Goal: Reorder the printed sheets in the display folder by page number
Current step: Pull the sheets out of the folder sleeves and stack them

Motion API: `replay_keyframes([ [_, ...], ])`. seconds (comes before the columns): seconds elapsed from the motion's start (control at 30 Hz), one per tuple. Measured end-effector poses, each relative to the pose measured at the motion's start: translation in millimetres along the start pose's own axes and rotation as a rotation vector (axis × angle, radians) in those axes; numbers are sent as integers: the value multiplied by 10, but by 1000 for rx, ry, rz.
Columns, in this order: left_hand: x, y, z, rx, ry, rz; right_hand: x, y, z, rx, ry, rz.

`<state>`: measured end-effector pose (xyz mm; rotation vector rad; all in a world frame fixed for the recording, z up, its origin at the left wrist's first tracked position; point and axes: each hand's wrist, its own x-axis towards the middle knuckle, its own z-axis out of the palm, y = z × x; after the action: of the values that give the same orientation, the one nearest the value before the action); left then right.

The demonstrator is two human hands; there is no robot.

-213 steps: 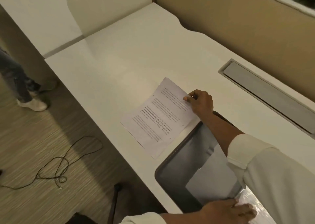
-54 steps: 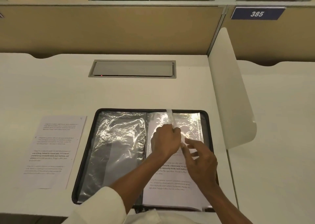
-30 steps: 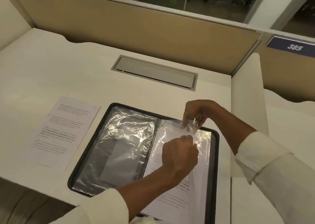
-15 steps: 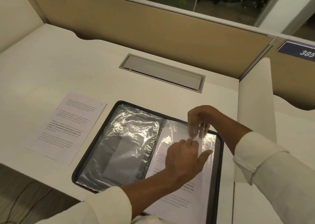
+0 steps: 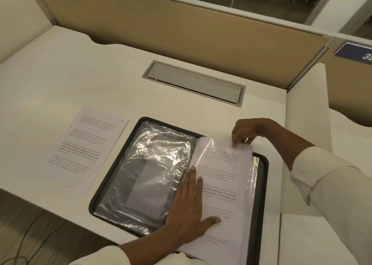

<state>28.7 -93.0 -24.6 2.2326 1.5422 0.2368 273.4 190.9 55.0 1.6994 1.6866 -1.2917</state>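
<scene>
A black display folder point(image 5: 261, 186) lies open on the white desk point(image 5: 80, 79). Its left side shows an empty, crinkled clear sleeve point(image 5: 149, 176). On its right side a printed sheet point(image 5: 221, 184) sticks out of the top of a clear sleeve. My left hand point(image 5: 189, 210) lies flat with straight fingers on the sleeve near the spine. My right hand point(image 5: 244, 130) pinches the sheet's top edge at the folder's far right corner. A second printed sheet point(image 5: 80, 150) lies loose on the desk, left of the folder.
A grey cable hatch point(image 5: 195, 83) is set into the desk behind the folder. A tan partition point(image 5: 181, 27) runs along the back. A white side divider point(image 5: 306, 133) stands right of the folder. The desk's front edge is near, with floor and a cable point(image 5: 26, 244) below left.
My left hand has opened and flattened on the sleeve near the spine. My right hand has drawn the sheet upward, so its top edge now sticks out past the sleeve's opening.
</scene>
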Motion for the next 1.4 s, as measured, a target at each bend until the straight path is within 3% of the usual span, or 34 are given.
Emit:
replay_keyframes([
  [0.37,-51,21,30,63,-37,47,87,314,-338,106,313,-64],
  [0.53,-65,4,46,72,-59,58,52,335,-324,75,133,-31],
  [0.6,-71,4,55,74,-82,51,81,334,-310,11,160,-39],
  [0.9,-78,21,31,112,-129,40,14,440,-661,64,799,-26],
  [1.07,-75,14,63,145,-138,25,-260,332,-848,266,975,-222],
  [1.27,0,10,-51,88,-210,-25,-743,60,-984,245,1129,-526],
  [1.4,128,-76,-257,-164,-15,-141,-1105,-129,-949,245,1195,-714],
])
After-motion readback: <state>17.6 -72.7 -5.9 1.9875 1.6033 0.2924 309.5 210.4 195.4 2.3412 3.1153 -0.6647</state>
